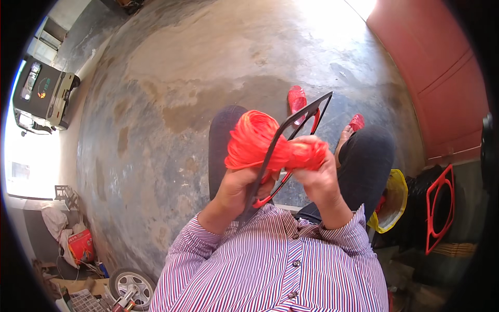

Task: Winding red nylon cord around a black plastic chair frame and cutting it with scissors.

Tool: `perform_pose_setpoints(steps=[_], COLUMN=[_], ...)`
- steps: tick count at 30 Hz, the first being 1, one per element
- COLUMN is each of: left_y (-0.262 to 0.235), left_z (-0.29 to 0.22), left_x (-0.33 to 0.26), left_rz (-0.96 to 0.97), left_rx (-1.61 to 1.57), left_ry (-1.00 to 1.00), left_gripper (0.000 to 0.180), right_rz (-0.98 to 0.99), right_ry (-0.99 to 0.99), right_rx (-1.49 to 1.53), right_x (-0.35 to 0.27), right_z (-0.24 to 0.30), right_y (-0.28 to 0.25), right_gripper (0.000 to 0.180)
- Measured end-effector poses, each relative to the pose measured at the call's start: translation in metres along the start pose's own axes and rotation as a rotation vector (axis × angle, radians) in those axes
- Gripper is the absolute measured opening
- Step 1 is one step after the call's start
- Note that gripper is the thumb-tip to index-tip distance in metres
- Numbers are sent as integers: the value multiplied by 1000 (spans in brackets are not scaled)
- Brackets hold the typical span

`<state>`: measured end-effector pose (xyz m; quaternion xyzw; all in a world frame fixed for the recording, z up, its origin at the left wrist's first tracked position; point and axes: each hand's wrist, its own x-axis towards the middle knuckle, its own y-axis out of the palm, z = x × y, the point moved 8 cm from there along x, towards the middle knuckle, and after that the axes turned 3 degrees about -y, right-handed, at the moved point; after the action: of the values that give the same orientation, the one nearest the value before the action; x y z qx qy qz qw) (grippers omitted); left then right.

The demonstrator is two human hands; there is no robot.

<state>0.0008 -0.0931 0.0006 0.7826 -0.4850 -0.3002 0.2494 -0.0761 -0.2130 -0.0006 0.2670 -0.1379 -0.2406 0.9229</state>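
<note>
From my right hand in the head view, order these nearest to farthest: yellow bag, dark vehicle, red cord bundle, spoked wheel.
From the right hand:
1. Red cord bundle: held in it
2. Yellow bag: to its right
3. Spoked wheel: lower left
4. Dark vehicle: far left

Red-orange cord bundle (254, 140), black-and-red frame (311, 108)
Shirt (265, 265) striped white, red and blue; red shoes (297, 99); mottled grey floor (171, 166).
</note>
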Motion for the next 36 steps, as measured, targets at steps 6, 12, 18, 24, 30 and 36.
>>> perform_pose_setpoints(steps=[6,12,18,24,30,36], left_y=[14,16,17,12,13,19], left_z=[-10,-8,-5,-5,1,4], left_x=[4,2,1,-1,2,8], left_rz=[117,144,145,33,-17,-23], left_rx=[-128,-127,-90,-36,72,95], left_ry=[37,16,14,-4,-25,-31], left_gripper=[53,53,50,38,34,32], right_rz=[-228,24,-6,-18,-70,-151], right_ry=[-54,68,169,132,156,130], right_rx=[587,701,279,-91,34,233], right_x=[15,15,2,4,3,3], right_z=[24,21,-4,-2,-9,-15], right_y=[-51,-33,-21,-14,-12,-14], right_gripper=[48,46,42,26,24,26])
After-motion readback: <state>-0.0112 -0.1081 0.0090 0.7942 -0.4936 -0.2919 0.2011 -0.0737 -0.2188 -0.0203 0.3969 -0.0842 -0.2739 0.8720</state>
